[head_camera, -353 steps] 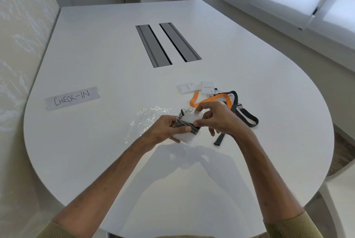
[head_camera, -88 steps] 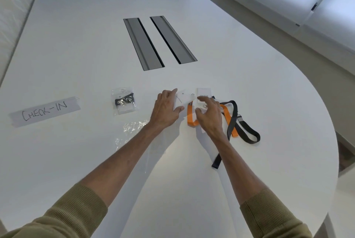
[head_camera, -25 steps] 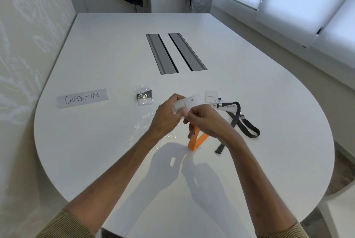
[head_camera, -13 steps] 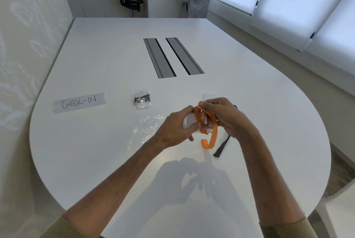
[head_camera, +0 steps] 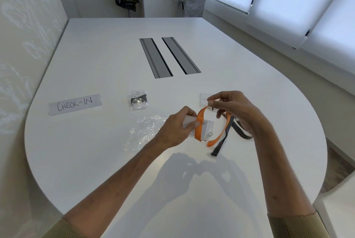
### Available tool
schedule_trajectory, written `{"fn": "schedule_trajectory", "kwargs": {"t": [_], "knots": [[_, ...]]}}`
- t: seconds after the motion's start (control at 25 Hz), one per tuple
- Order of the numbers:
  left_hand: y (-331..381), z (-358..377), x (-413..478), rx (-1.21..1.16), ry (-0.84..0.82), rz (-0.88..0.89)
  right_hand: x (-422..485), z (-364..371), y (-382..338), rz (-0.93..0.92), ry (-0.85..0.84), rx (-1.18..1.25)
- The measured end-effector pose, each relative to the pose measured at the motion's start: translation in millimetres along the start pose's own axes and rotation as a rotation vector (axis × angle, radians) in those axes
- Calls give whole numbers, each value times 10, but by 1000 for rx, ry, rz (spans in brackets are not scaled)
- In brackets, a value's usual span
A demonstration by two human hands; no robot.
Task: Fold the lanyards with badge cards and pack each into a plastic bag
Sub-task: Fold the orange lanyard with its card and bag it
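My left hand point(head_camera: 177, 128) grips a white badge card point(head_camera: 206, 129) above the table, thumb pressing the orange lanyard point(head_camera: 198, 128) across it. That strap loops up to my right hand point(head_camera: 233, 108), which pinches it between thumb and fingers; a loose loop hangs down at the right. A small metal hook shows on the card. A dark grey lanyard point(head_camera: 222, 139) lies on the table under my right hand, beside a second white card point(head_camera: 204, 99). Empty clear plastic bags point(head_camera: 146, 132) lie left of my hands. One packed bag point(head_camera: 138, 100) holding a dark lanyard sits farther back.
A paper label reading CHECK-IN point(head_camera: 75, 104) lies at the left of the white table point(head_camera: 115, 161). Two grey cable slots point(head_camera: 169, 57) run along the table's middle. A bin and an office chair stand beyond the far edge. A white seat corner shows at lower right.
My right hand has drawn the orange strap up and to the right, opening the loop wider. The strap now crosses the card under my left thumb. The grey lanyard shows again.
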State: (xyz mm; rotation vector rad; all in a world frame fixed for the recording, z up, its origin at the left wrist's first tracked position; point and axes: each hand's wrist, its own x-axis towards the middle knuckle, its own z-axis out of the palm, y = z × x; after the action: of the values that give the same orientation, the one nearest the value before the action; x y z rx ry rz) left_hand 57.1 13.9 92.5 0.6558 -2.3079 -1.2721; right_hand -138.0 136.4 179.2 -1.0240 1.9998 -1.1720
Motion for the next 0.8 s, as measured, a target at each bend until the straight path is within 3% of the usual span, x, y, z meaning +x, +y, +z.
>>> {"fn": "schedule_trajectory", "kwargs": {"t": [0.12,0.32,0.56,0.72,0.8], "knots": [[9,47,8,-43,-23,-15,38,-49,42,-69,-34,-18],[30,30,18,-185,-71,-31,161,5,316,-142,126,-23],[107,-18,97,-283,-20,-28,80,136,687,-243,-303,320],[203,-56,186,-370,67,-34,4,486,904,-176,-372,538],[219,-72,234,-447,110,-69,-4,659,940,-172,-328,543]]}}
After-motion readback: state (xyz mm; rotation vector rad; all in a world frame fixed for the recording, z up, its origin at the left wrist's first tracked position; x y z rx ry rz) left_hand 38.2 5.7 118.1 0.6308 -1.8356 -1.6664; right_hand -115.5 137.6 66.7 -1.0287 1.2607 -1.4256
